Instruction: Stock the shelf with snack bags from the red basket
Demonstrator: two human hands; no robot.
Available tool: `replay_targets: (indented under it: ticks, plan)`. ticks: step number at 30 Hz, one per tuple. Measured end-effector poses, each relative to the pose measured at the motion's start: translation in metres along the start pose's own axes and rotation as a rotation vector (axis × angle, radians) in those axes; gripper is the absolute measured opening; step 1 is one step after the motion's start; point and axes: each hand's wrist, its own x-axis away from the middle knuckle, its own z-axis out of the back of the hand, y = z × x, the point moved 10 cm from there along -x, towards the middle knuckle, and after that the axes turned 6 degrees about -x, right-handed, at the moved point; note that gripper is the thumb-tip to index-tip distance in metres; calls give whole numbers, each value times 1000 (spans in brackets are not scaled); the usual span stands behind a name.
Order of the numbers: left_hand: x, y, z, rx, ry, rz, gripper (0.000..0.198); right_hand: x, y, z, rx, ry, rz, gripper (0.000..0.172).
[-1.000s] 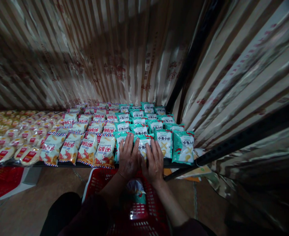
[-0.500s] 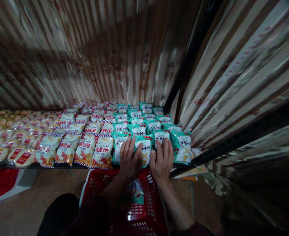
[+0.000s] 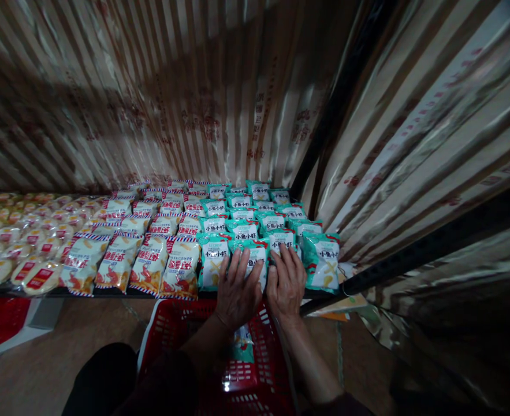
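Note:
My left hand [image 3: 239, 289] lies with fingers spread on a green-and-white snack bag [image 3: 251, 252] in the front row of the shelf. Beside it, my right hand [image 3: 286, 284] rests its outstretched fingers on another green-and-white snack bag [image 3: 280, 238]. Both hands are open, and the palms hide the lower parts of these bags. To the left of my left hand stands a snack bag [image 3: 212, 263] of the same kind; one more snack bag [image 3: 323, 263] is at the right end of the row. Several rows of matching bags reach back behind my fingers.
Striped snack bags [image 3: 149, 263] with red lettering fill the shelf's middle. Round wrapped packs [image 3: 42, 278] lie farther left. Below my wrists is a red basket [image 3: 172, 318] with a green-ended bag [image 3: 242, 345] inside. A dark metal post [image 3: 313, 153] and striped curtains [image 3: 220, 75] border the shelf.
My left hand has shifted right, off the bag at its left and onto the neighbouring one. The right hand has stayed nearly in place, its fingers still on the bag.

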Motion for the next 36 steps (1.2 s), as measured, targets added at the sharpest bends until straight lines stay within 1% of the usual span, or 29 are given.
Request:
replay_targets:
  ticks: [6,11,16,25,31,36]
  plan:
    - [-2,2,-6,-10,-45,-23,53,3,1,-4,-23,-51,-24,40]
    - [-3,3,-3,-24,-6,-13,51,4,2,-5,-10,-45,-28,46]
    - [-6,2,-4,-18,-25,-14,51,3,2,-8,11,-59,-18,52]
    - [-11,-2,-12,34,-43,-31,55,2,2,-18,44,-104,0,52]
    - [-13,-4,-12,39,-22,-30,54,3,2,-23,38,-126,-11,52]
    - [-10,-4,-11,5,-8,-39,53,3,-1,-20,38,-95,-19,51]
